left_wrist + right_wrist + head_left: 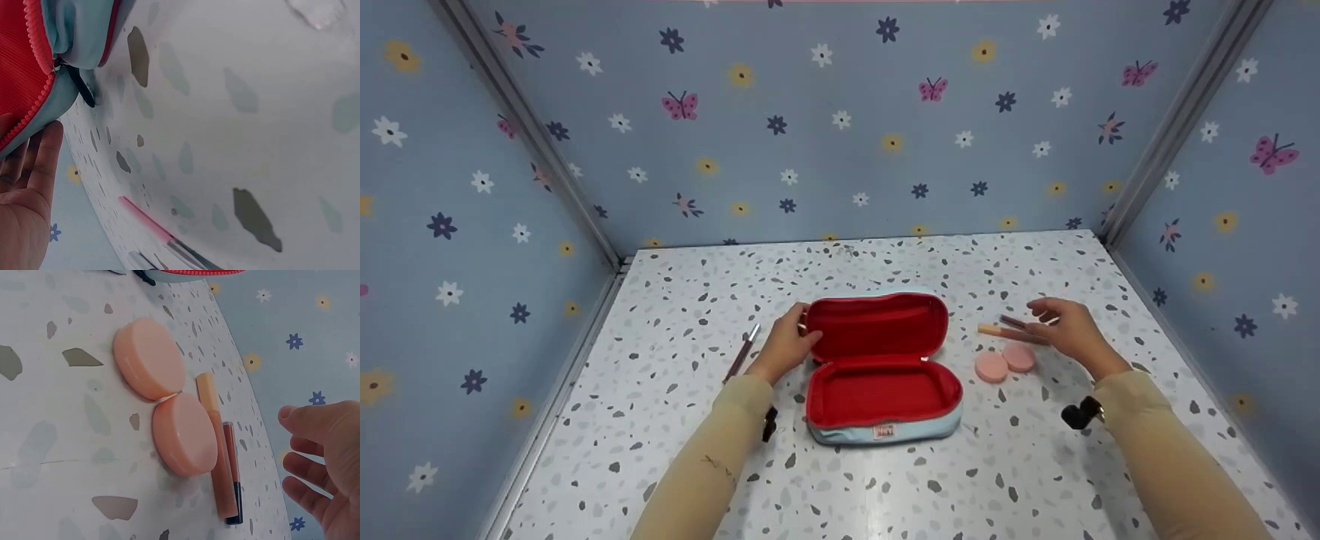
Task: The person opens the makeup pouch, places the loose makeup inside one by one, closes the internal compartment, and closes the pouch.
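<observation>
A light blue zip pouch (915, 431) with a red lining stands unzipped in the middle of the table, its lid raised. My left hand (789, 345) grips the lid's left end, thumb over the red inside and fingers behind. My right hand (1069, 330) hovers with loosely bent fingers near two slim cosmetic tubes, holding nothing. One tube (222, 467) is peach with a paler cap; beside it lies a thinner reddish tube (233, 455) with a black end. Two round pink compacts (152, 360) (188, 436) lie touching each other, nearer me than the tubes.
Left of the pouch, a slim dark tube with a silvery end (742, 352) lies on the speckled white table (675, 420). Blue flower-patterned panels (810, 150) enclose the table at the back and both sides, with metal strips along the corners.
</observation>
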{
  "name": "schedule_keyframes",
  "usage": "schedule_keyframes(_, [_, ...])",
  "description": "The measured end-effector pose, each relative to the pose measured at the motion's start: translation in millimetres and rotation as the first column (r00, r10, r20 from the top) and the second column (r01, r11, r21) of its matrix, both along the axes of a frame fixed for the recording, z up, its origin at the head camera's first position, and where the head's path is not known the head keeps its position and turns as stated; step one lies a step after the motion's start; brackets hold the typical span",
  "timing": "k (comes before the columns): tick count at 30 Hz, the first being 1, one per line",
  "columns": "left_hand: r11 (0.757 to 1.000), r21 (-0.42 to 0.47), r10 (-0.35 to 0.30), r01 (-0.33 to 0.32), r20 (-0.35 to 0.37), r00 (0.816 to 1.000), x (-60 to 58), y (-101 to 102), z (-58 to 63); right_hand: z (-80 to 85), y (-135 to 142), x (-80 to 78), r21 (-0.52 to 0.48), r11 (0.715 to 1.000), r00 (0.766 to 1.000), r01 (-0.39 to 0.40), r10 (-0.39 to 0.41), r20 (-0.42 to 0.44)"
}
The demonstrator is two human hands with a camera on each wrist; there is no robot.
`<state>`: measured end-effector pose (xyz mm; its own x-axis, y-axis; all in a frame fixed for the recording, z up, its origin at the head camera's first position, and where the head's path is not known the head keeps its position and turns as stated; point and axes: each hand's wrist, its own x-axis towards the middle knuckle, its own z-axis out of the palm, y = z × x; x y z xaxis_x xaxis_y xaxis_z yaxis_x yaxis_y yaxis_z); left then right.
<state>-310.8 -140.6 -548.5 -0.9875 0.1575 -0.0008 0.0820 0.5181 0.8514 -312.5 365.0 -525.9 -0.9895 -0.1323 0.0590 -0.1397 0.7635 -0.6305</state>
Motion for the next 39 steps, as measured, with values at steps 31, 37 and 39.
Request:
schedule_keyframes(31, [1.000,0.005,-0.016,0.016,-0.025,1.000,0.8,-2,-2.1,-36.0,7,-1.5,0.115,0.993,0.991,-0.003,-0.012,0.133])
schedule_keyframes(37, [1.000,0.013,-0.020,0.021,-0.052,0.998,-0.5,-2,-4.6,-34.3,6,-4.6,0.128,0.992,0.990,-0.009,-0.009,0.139])
schedule_keyframes(39, [1.000,0.012,-0.019,0.020,-0.056,0.998,-0.7,-2,-5.6,-34.1,7,-5.0,0.135,0.991,0.989,-0.011,-0.009,0.145])
